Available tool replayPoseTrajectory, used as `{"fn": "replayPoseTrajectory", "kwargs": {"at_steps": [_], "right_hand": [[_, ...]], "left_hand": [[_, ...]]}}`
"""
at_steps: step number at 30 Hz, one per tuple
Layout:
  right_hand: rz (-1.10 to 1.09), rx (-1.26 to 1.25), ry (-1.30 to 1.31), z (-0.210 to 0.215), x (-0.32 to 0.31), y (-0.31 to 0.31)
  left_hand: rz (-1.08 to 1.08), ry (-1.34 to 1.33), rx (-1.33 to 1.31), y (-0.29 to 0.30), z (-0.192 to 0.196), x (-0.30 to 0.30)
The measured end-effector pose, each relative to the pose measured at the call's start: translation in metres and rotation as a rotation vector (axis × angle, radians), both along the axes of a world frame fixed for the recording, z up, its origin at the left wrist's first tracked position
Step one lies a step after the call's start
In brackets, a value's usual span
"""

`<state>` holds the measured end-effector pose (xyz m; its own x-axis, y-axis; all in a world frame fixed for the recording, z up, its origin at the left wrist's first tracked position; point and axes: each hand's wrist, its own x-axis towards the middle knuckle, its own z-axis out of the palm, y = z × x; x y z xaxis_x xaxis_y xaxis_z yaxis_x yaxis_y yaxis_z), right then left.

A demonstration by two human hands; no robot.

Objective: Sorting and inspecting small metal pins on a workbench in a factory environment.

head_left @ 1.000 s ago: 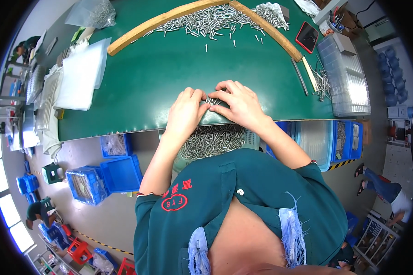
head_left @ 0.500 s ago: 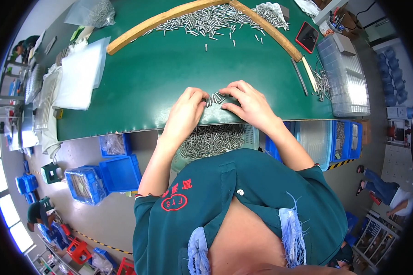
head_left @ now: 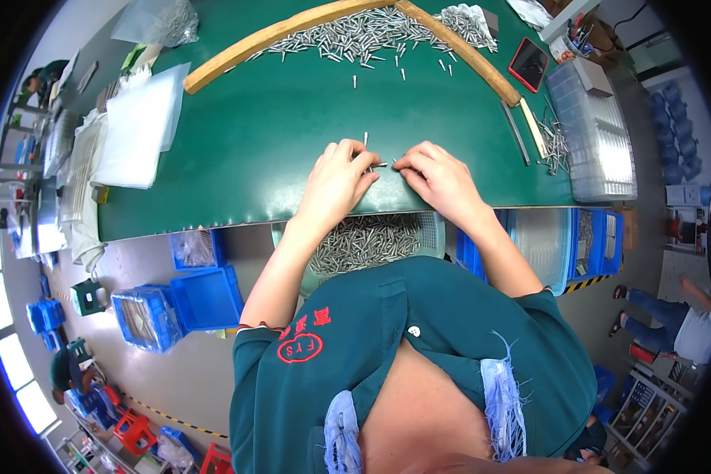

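Near the table's front edge, my left hand [head_left: 338, 180] is closed over small metal pins. One metal pin [head_left: 366, 137] juts out beyond its fingers, and another small pin [head_left: 381, 164] points toward the right hand. Across a narrow gap, my right hand [head_left: 442, 180] has thumb and fingers pinched, with a pin's tip [head_left: 395, 162] showing at the fingertips. How many pins lie under the left fingers is hidden. Below the table edge, in front of my body, a pale green basket [head_left: 432, 234] holds a great many similar pins [head_left: 363, 243].
Wooden strips [head_left: 458, 49] fence a heap of pins [head_left: 347, 35] at the far side of the green table [head_left: 245, 150]. Right lie a red-edged phone [head_left: 528, 65] and clear plastic trays [head_left: 592, 134]; left, plastic sheets [head_left: 138, 130]. Blue bins [head_left: 205, 299] stand below.
The fanned bunch of pins between my hands is now mostly out of sight at the left fingers. My hands have shifted slightly right. A person at the far right has moved.
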<state>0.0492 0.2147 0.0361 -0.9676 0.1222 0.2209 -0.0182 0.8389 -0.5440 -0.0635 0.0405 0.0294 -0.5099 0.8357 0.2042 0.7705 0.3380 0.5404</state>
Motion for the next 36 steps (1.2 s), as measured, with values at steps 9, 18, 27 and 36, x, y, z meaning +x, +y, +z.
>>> {"fn": "replayPoseTrajectory", "kwargs": {"at_steps": [9, 18, 27, 36], "right_hand": [[0.121, -0.080, -0.095, 0.009, -0.012, -0.010], [0.148, -0.005, -0.067, -0.002, -0.016, -0.021], [0.155, -0.015, -0.041, -0.005, -0.019, -0.019], [0.203, 0.044, -0.099, 0.001, -0.026, -0.024]], "left_hand": [[0.100, -0.030, 0.080, -0.023, 0.009, 0.007], [0.194, -0.036, 0.097, -0.020, 0.007, 0.003], [0.194, 0.076, -0.067, -0.032, 0.004, 0.005], [0.171, 0.020, -0.067, -0.032, 0.005, 0.013]]}}
